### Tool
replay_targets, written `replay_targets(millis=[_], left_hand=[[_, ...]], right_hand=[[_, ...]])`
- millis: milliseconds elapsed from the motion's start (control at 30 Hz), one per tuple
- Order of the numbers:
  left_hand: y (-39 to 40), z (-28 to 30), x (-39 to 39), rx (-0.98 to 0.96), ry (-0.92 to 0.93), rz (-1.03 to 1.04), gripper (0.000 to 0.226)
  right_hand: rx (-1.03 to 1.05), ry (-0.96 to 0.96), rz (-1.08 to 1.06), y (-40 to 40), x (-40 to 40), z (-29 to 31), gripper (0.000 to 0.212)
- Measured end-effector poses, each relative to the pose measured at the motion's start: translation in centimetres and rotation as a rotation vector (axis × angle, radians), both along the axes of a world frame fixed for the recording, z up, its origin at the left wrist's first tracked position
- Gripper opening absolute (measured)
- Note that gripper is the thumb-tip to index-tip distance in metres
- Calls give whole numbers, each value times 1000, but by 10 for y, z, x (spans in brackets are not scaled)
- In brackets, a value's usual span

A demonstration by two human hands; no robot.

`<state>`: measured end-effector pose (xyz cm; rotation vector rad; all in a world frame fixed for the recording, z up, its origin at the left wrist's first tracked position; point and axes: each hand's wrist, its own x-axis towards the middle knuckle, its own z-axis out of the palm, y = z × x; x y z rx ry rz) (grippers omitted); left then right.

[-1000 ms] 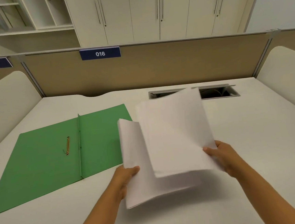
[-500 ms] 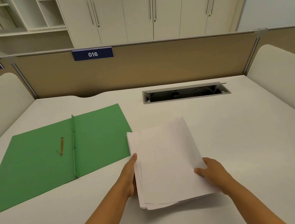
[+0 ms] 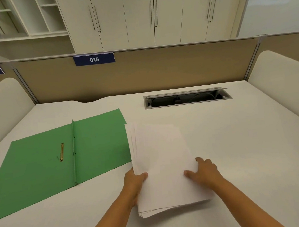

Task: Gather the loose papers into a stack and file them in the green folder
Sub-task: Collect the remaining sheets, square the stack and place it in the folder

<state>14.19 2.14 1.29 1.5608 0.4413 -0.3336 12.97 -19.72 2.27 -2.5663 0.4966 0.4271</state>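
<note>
Presently my left hand [image 3: 135, 182] pinches the papers' [image 3: 163, 162] left edge, thumb on top; my right hand [image 3: 205, 171] rests flat, fingers spread, holding nothing. Papers lie on the desk [image 3: 247, 150], touching the open green folder [image 3: 40, 159] at nine o'clock. Judged light, floppy, slippery: grip both long edges.

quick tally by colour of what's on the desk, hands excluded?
Green: 1, the open green folder
White: 1, the paper stack, sheet count unreadable
Gold: 1, the fastener inside the folder
Total: 3
</note>
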Motion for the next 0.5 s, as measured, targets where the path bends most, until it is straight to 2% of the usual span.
replay_targets(millis=[67,167,233,367,400,500], left_hand=[[2,6,1,21,-106,-11,31],[4,19,4,-20,-262,-41,22],[5,26,9,-52,-342,-58,19],[10,40,24,-86,-439,-84,10],[12,45,27,-86,-466,-108,12],[21,62,33,-110,-526,-195,29]], right_hand=[[252,-74,-115,-9,7,5,86],[821,-185,-151,-20,16,23,95],[1010,-263,-157,-22,23,37,90],[1127,-473,-142,-14,34,61,47],[1123,-520,-128,-11,35,66,45],[1080,-565,-96,-5,36,70,61]])
